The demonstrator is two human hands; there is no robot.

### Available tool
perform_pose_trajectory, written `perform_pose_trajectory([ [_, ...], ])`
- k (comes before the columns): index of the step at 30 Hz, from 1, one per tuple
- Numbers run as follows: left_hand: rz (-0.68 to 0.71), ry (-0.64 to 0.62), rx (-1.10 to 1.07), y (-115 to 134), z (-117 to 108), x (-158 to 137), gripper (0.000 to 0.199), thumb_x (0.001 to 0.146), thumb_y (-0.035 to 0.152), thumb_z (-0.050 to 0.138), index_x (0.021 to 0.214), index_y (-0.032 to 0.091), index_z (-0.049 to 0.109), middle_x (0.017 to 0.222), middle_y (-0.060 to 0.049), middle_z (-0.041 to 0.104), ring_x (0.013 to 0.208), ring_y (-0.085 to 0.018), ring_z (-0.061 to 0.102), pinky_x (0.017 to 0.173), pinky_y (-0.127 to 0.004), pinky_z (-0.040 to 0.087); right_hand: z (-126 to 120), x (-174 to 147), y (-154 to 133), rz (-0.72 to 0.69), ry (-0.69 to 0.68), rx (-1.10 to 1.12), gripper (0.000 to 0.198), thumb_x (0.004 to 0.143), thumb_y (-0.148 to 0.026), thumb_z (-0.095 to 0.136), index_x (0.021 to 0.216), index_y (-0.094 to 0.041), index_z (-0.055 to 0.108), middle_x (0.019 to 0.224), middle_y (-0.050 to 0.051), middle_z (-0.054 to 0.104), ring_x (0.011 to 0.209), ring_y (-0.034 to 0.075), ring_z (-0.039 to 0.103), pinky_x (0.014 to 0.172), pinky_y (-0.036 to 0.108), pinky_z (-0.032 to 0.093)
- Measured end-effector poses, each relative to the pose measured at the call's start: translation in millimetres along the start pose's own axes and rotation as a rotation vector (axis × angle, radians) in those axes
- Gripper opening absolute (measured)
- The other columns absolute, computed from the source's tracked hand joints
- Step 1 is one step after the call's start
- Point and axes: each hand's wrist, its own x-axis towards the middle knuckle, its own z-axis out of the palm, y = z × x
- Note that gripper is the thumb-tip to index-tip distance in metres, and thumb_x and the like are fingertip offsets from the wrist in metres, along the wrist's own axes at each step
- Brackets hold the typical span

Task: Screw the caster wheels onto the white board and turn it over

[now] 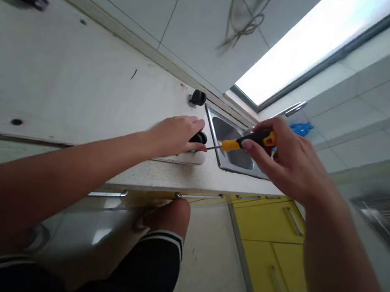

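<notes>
From the head camera I see my left hand (178, 134) resting flat on a black knob (199, 138) that sits on a white plate at the front edge of the desk (81, 84), just left of the sink (232, 143). Its grip is loosely curled over the knob, fingers pressed down on it rather than wrapped tight. My right hand (285, 159) holds a screwdriver (248, 141) by its yellow and black handle, the grip pinching it between thumb and fingers, with the thin metal shaft pointing left so its tip is touching or just beside the knob. I judge the screwdriver light and stiff, its handle not slippery, best held around the thick middle of the handle as now. The knob looks small, hard and smooth, so it could turn or slide under the palm. A second black knob (198, 97) stands near the back edge of the desk by the sink's corner. Yellow cupboards (271, 221) lie below.
</notes>
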Motion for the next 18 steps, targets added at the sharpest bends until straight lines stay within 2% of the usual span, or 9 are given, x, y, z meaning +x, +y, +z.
perform_pose_trajectory([
  [3, 0.002, -0.008, 0.002, 2.1, 0.5, 2.8, 0.048, 0.110, 0.064, 0.073, 0.123, 0.018, 0.065, 0.121, -0.014, 0.077, 0.114, -0.035, 0.077, 0.080, -0.039, 0.047, 7.6, -0.1, 4.9, 0.066, 0.108, 0.024, 0.052, 0.102, -0.072, 0.066, 0.123, -0.024, 0.067, 0.090, 0.006, 0.077, 0.067, 0.018, 0.062, 0.065, 0.037, 0.047],
  [6, 0.013, -0.009, 0.007, 2.2, 1.3, 4.2, 0.049, 0.110, 0.064, 0.072, 0.125, 0.018, 0.065, 0.122, -0.014, 0.077, 0.114, -0.035, 0.077, 0.081, -0.039, 0.048, 7.7, 1.9, 9.7, 0.122, 0.131, -0.020, 0.053, 0.100, -0.075, 0.067, 0.111, -0.023, 0.067, 0.072, 0.003, 0.069, 0.060, 0.018, 0.057, 0.062, 0.037, 0.042],
  [9, 0.016, -0.007, 0.014, 0.9, 1.7, 4.1, 0.049, 0.111, 0.064, 0.071, 0.126, 0.017, 0.066, 0.122, -0.015, 0.077, 0.113, -0.035, 0.076, 0.082, -0.040, 0.048, 2.8, 6.0, 13.5, -0.011, -0.040, 0.027, 0.059, 0.099, -0.076, 0.069, 0.127, -0.024, 0.066, 0.099, 0.009, 0.080, 0.065, 0.017, 0.062, 0.063, 0.037, 0.047],
  [10, 0.016, -0.008, 0.014, 0.5, 1.7, 4.1, 0.049, 0.111, 0.064, 0.071, 0.126, 0.017, 0.066, 0.123, -0.015, 0.077, 0.113, -0.035, 0.076, 0.082, -0.040, 0.048, 1.8, 7.9, 14.7, -0.044, -0.051, 0.042, 0.058, 0.100, -0.074, 0.069, 0.130, -0.024, 0.065, 0.104, 0.010, 0.081, 0.066, 0.017, 0.063, 0.064, 0.037, 0.049],
  [11, 0.016, -0.010, 0.013, 0.0, 1.7, 4.0, 0.049, 0.111, 0.063, 0.071, 0.127, 0.017, 0.066, 0.123, -0.015, 0.077, 0.113, -0.035, 0.076, 0.082, -0.040, 0.048, 1.4, 10.1, 16.1, -0.041, -0.014, 0.035, 0.056, 0.100, -0.074, 0.069, 0.127, -0.024, 0.066, 0.101, 0.010, 0.080, 0.066, 0.017, 0.062, 0.064, 0.037, 0.049],
  [14, 0.022, -0.020, 0.010, -1.1, 1.6, 4.3, 0.047, 0.111, 0.061, 0.071, 0.127, 0.017, 0.066, 0.124, -0.015, 0.077, 0.112, -0.035, 0.076, 0.082, -0.039, 0.048, 2.3, 17.4, 24.3, 0.092, 0.093, -0.052, 0.057, 0.099, -0.080, 0.067, 0.105, -0.023, 0.066, 0.076, 0.005, 0.070, 0.061, 0.017, 0.057, 0.060, 0.038, 0.044],
  [15, 0.024, -0.022, 0.010, -1.4, 1.7, 4.5, 0.047, 0.111, 0.061, 0.071, 0.127, 0.017, 0.066, 0.124, -0.016, 0.077, 0.112, -0.035, 0.076, 0.083, -0.039, 0.048, 2.3, 19.6, 28.7, 0.106, 0.058, -0.051, 0.060, 0.097, -0.082, 0.068, 0.105, -0.023, 0.066, 0.076, 0.005, 0.070, 0.061, 0.018, 0.058, 0.060, 0.037, 0.045],
  [18, 0.030, -0.019, 0.011, -2.1, 2.5, 5.1, 0.047, 0.111, 0.062, 0.070, 0.126, 0.017, 0.066, 0.123, -0.016, 0.077, 0.111, -0.035, 0.075, 0.082, -0.039, 0.048, 1.4, 23.9, 42.9, -0.027, -0.099, 0.065, 0.065, 0.095, -0.080, 0.073, 0.127, -0.024, 0.065, 0.100, 0.008, 0.079, 0.072, 0.019, 0.067, 0.064, 0.037, 0.053],
])
